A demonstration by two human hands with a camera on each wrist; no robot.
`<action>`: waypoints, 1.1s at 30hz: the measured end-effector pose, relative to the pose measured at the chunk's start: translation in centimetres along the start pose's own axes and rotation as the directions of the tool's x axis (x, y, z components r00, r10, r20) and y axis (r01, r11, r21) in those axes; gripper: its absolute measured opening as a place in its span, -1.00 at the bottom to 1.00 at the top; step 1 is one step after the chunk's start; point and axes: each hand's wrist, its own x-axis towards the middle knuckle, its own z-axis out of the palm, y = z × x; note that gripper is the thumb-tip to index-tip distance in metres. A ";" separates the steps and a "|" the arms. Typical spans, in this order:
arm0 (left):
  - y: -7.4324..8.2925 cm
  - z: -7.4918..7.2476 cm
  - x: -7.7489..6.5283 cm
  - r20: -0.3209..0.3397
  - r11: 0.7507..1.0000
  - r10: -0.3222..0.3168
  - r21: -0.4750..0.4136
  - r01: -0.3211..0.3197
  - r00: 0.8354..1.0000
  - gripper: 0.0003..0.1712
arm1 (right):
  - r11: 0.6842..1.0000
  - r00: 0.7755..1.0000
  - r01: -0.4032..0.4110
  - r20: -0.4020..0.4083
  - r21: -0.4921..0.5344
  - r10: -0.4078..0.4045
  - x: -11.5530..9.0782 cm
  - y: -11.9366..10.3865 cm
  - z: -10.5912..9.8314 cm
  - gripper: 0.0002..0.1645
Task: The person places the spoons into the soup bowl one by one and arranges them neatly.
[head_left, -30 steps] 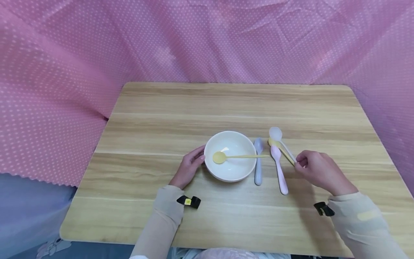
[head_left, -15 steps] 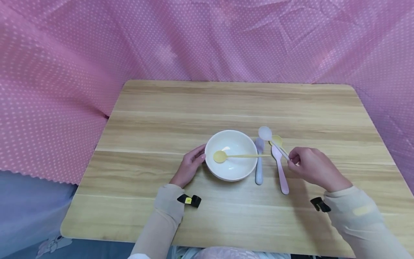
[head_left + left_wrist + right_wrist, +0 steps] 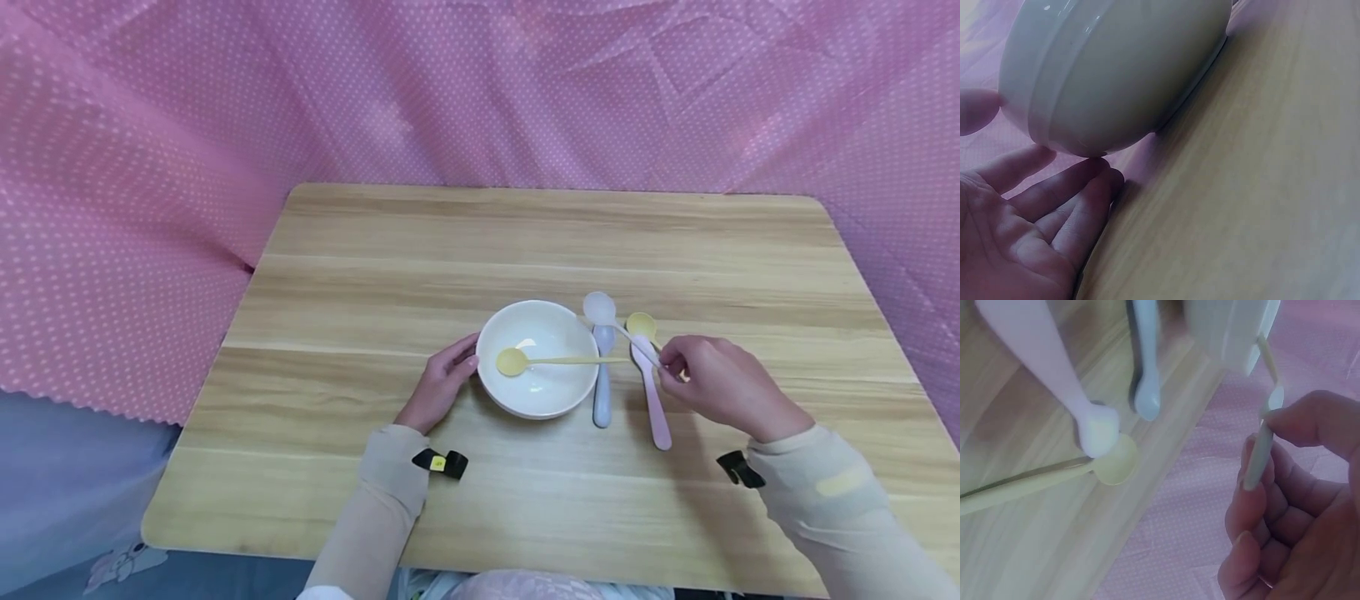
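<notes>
The right hand (image 3: 723,385) grips the handle of a whitish, round-headed spoon, apparently plastic (image 3: 600,309), pinched between thumb and fingers. The spoon's long axis runs from the grip leftward and away from the person; its head lies near the far right rim of a glossy white round bowl (image 3: 538,397), overlapping in the head view a blue-grey plastic-looking spoon (image 3: 602,396). The right hand is the nearer to the held spoon. A pink plastic-looking spoon (image 3: 655,408) lies just beside the grip. The left hand (image 3: 437,385) rests lightly against the bowl's left side, its fingers extended. Inside the bowl sits the head of a yellow long-handled spoon (image 3: 512,362), handle over the right rim. The left wrist view shows fingertips touching the outer wall; the right wrist view shows the handle of a second yellow spoon (image 3: 1029,485), largely hidden from the head camera.
</notes>
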 end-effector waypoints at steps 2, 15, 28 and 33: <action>-0.1 0.0 0.0 0.000 1.000 0.006 -0.006 -0.006 1.000 -0.46 | 1.000 1.000 0.007 0.003 -0.012 -0.007 0.1 -0.3 0.0 -0.85; 1.7 -0.2 -0.5 0.035 1.000 -0.025 -0.011 0.025 0.999 -0.48 | 0.997 0.999 0.051 0.007 -0.056 -0.051 0.1 -1.8 -0.1 -0.90; 3.2 -0.2 -1.1 0.041 1.000 -0.017 0.013 0.017 0.999 -0.47 | 0.984 0.990 0.139 -0.014 -0.114 -0.142 0.3 -2.9 0.3 -0.91; 3.2 -0.2 -1.1 0.037 1.000 -0.020 0.013 0.019 0.999 -0.48 | 0.979 0.986 0.161 -0.020 -0.123 -0.165 0.6 -3.2 0.9 -0.92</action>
